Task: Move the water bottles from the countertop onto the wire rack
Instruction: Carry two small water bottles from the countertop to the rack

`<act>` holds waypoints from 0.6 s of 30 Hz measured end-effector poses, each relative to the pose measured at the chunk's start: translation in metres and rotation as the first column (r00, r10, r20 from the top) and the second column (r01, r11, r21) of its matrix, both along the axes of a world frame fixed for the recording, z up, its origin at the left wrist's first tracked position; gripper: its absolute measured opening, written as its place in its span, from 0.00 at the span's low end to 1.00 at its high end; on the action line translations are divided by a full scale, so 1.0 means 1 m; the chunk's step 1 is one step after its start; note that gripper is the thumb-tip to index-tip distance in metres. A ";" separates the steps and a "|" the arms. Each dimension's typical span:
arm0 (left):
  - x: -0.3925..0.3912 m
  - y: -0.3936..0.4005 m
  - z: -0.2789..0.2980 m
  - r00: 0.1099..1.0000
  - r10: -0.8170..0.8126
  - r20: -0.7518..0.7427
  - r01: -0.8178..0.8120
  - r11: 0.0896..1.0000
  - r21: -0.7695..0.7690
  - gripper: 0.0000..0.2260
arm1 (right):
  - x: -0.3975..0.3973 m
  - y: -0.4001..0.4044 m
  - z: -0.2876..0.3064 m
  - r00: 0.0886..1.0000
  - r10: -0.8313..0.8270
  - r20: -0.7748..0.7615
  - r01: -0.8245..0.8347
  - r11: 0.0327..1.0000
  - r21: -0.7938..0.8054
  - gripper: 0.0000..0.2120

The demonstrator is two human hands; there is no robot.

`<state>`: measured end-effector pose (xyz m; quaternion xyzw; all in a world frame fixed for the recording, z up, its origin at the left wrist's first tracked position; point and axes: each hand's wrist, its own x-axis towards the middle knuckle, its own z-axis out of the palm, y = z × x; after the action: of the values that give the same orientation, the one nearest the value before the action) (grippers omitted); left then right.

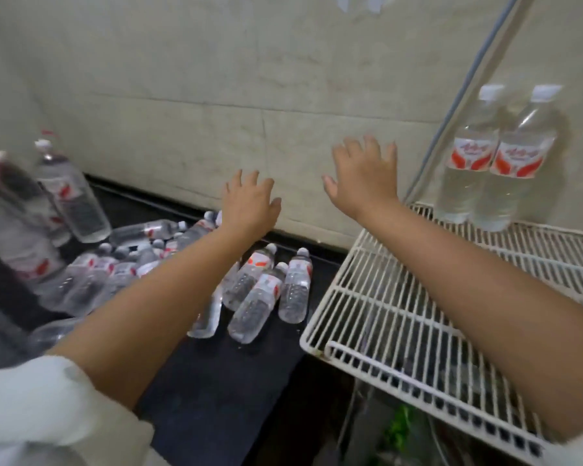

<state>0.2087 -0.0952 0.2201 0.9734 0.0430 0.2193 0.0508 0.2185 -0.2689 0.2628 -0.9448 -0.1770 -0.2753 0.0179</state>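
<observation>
We see left hand (249, 200) and right hand (362, 174) spread, empty; two bottles (488, 156) upright on wire rack (367, 297); small bottles (266, 287) on countertop (216, 381).

Two upright bottles (492, 156) crowd wire rack (401, 297) back corner, front shelf free, countertop (199, 381) bottle pile (182, 264) left

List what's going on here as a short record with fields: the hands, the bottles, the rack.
left hand: left hand open, holding nothing, raised above the pile
right hand: right hand open, fingers spread, holding nothing
on rack: two large bottles upright at the far side of the wire rack
on countertop: small bottles lying in a pile on the dark countertop; large bottles at left
</observation>
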 end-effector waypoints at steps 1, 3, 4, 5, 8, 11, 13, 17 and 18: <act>-0.010 0.022 -0.006 1.000 0.029 -0.003 -0.029 1.000 -0.001 0.19 | -0.005 0.024 -0.003 0.999 0.035 -0.015 -0.035 0.999 0.005 0.23; -0.030 0.068 -0.019 0.998 0.070 0.000 -0.070 0.998 0.006 0.20 | -0.016 0.074 -0.013 0.994 0.102 -0.039 -0.101 0.995 0.009 0.23; -0.039 0.090 -0.026 0.997 0.076 0.008 -0.076 0.997 0.014 0.21 | -0.021 0.098 -0.019 0.990 0.131 -0.044 -0.129 0.991 0.027 0.22; -0.047 0.112 -0.035 0.997 0.077 0.005 -0.077 0.997 0.023 0.21 | -0.026 0.121 -0.027 0.987 0.152 -0.053 -0.149 0.987 0.061 0.21; -0.065 0.167 -0.071 0.994 0.070 -0.084 -0.068 0.997 0.035 0.22 | -0.036 0.179 -0.067 0.979 0.159 -0.124 -0.136 0.975 0.175 0.18; -0.076 0.201 -0.113 0.981 0.059 -0.184 -0.066 0.997 -0.033 0.22 | -0.039 0.214 -0.122 0.961 0.090 -0.261 -0.045 0.984 0.173 0.19; -0.079 0.213 -0.140 0.965 0.007 -0.261 -0.022 0.998 -0.054 0.23 | -0.039 0.224 -0.159 0.928 0.002 -0.374 0.050 0.990 0.129 0.19; -0.074 0.212 -0.182 0.937 -0.141 -0.320 0.064 0.969 -0.239 0.24 | -0.037 0.224 -0.218 0.814 -0.196 -0.546 0.266 0.963 0.050 0.20; -0.071 0.208 -0.191 0.931 -0.169 -0.323 0.073 0.954 -0.290 0.24 | -0.035 0.222 -0.230 0.781 -0.230 -0.580 0.319 0.946 0.054 0.20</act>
<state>0.1376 0.1132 0.0290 0.9810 0.0203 0.0342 0.1896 0.1831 -0.0467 0.0331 -0.9950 -0.0026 0.0056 0.1000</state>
